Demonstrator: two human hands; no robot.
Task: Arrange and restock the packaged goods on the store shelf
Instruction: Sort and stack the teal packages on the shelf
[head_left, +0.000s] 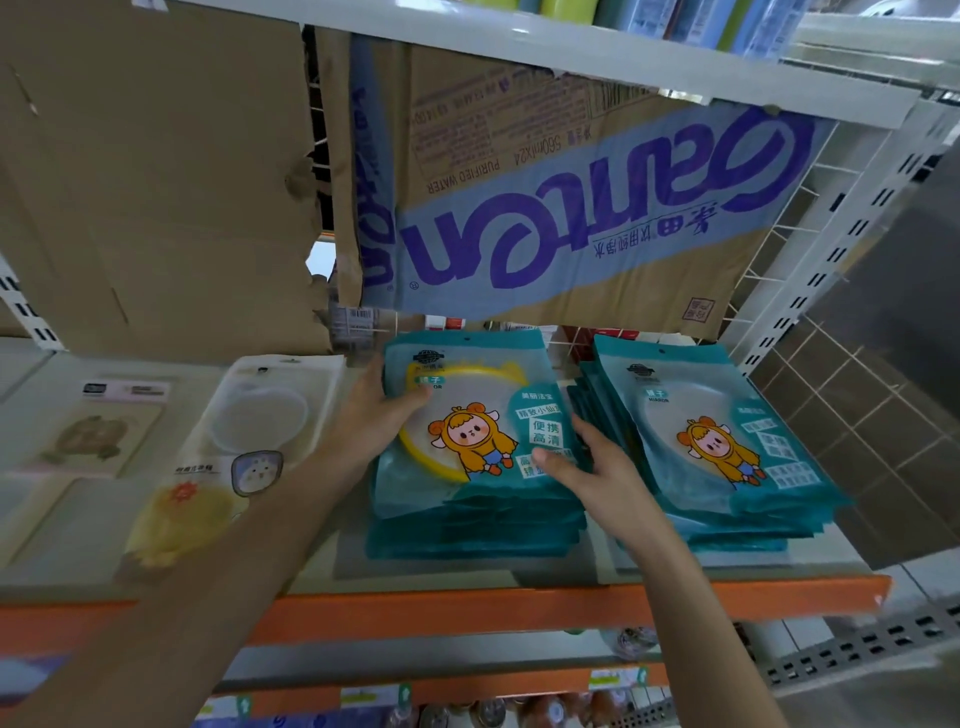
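Observation:
Two stacks of teal mirror packets with a cartoon figure lie on the shelf (467, 582). The middle stack (475, 514) has a top packet (467, 410) showing a yellow-rimmed mirror. My left hand (374, 410) grips that packet at its upper left corner, thumb on top. My right hand (587, 467) holds the stack's right edge, thumb pressed on the top packet and fingers down the side. The right stack (727, 452) lies beside it, untouched.
A clear packet with a round mirror and yellow print (234, 441) lies left of the stacks, with flat card packets (98, 436) further left. Flattened cardboard sheets (545, 208) line the back wire grid. An orange shelf lip (519, 608) runs along the front; bottles sit below.

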